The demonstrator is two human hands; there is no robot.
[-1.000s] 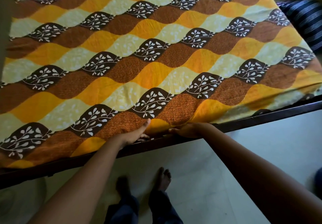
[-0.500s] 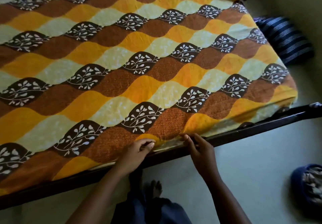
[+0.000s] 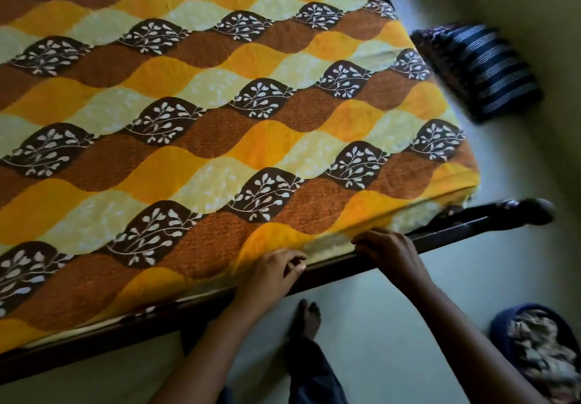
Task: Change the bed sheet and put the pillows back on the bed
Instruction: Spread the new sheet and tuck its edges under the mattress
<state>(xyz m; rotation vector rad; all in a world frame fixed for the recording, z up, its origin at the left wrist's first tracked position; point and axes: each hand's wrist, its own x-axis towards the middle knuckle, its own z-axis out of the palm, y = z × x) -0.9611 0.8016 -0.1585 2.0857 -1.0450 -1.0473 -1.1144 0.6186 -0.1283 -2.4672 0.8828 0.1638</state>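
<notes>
The yellow, orange and brown leaf-print cotton bed sheet [image 3: 220, 139] lies spread beyond our left hand [image 3: 270, 273] and right hand [image 3: 390, 252], which have shifted along its hem toward the corner; we judge the tucking nearly done. The dark striped pillow [image 3: 481, 70] waits on the floor [image 3: 393, 325] beyond the right hand. The left hand pinches the hem. The right curls on it, though we cannot tell if it grips.

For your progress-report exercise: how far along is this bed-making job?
Done: the patterned sheet lies spread over the bed. In hand: the left hand and right hand are at its near edge, by the bed frame. Left: the striped pillow lies on the floor beside the bed.
</notes>
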